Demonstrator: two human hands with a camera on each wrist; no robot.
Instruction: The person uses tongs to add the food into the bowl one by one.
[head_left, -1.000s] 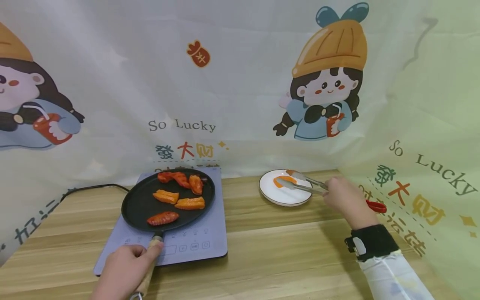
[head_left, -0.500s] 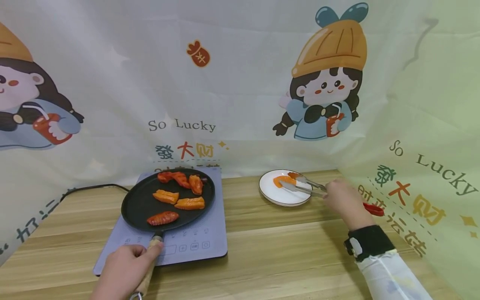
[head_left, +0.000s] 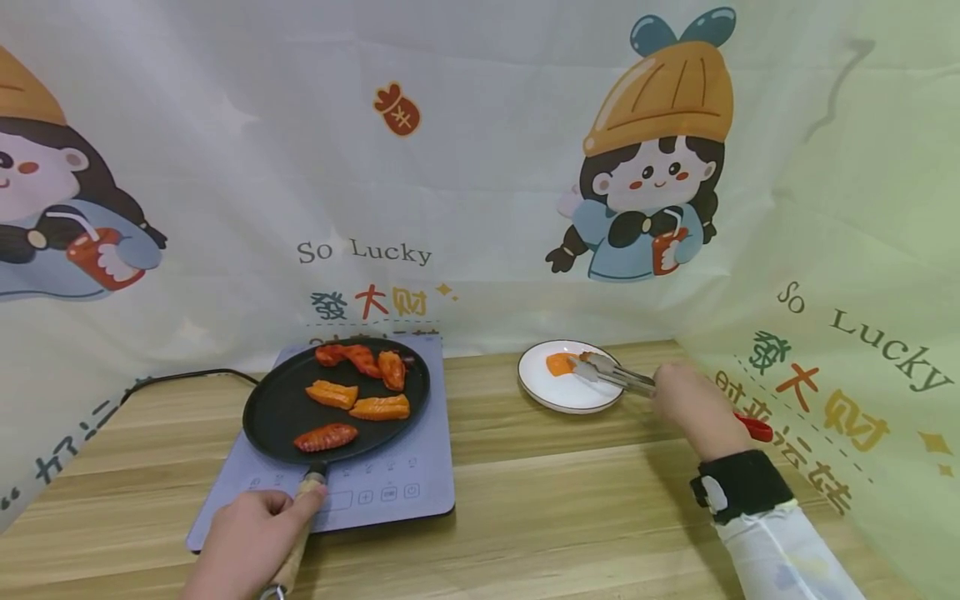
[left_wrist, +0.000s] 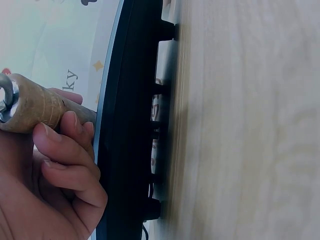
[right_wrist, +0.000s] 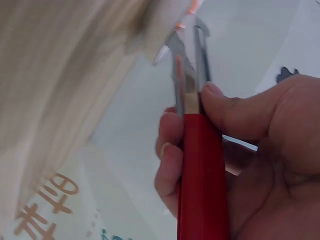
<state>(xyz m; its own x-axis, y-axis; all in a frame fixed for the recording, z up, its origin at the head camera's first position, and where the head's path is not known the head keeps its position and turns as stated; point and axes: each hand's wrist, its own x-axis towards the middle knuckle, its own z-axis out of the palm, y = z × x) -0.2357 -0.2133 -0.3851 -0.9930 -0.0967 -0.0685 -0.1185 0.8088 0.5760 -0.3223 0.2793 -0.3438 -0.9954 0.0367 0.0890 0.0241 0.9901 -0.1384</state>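
In the head view my left hand [head_left: 258,537] grips the wooden handle [head_left: 298,542] of a flat black frying pan [head_left: 273,421]. The left wrist view shows fingers curled by the handle's ringed end. Several orange and reddish food pieces [head_left: 380,407] lie in the pan. On the right, my right hand [head_left: 690,408] holds metal tongs [head_left: 628,379] with red grips [right_wrist: 204,175]. The tongs' arms are drawn close together over a white dark-rimmed plate [head_left: 543,392]. Their tips are right at an orange food piece [head_left: 559,364] on it, partly covering it.
The pan sits on a pale induction cooktop [head_left: 427,467], whose black cord [head_left: 187,372] runs left along the back. A wooden table [head_left: 525,508] lies beneath. Printed cloth [head_left: 487,167] hangs close behind the plate and cooktop and along the right side.
The tongs' arms, spread apart a second ago, have drawn together around the food piece on the plate. The left hand, pan and its food have not moved.
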